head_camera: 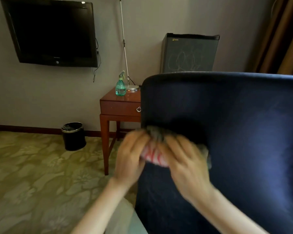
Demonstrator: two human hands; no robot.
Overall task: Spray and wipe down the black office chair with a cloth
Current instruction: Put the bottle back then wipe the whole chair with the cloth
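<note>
Head view. The black office chair (235, 124) fills the right half of the frame, backrest toward the camera. The cloth (155, 157), red-and-white striped with grey parts, lies bunched against the backrest at lower centre, between both hands. The left hand (131, 156) grips the cloth's left end with curled fingers. The right hand (184, 163) lies over the cloth's right part. Blur hides whether its fingers clamp or press flat. The spray bottle (120, 86) stands upright on the wooden side table (119, 106), centre frame, left of the chair. A waste bin (74, 136) stands on the carpet, left of the table.
</note>
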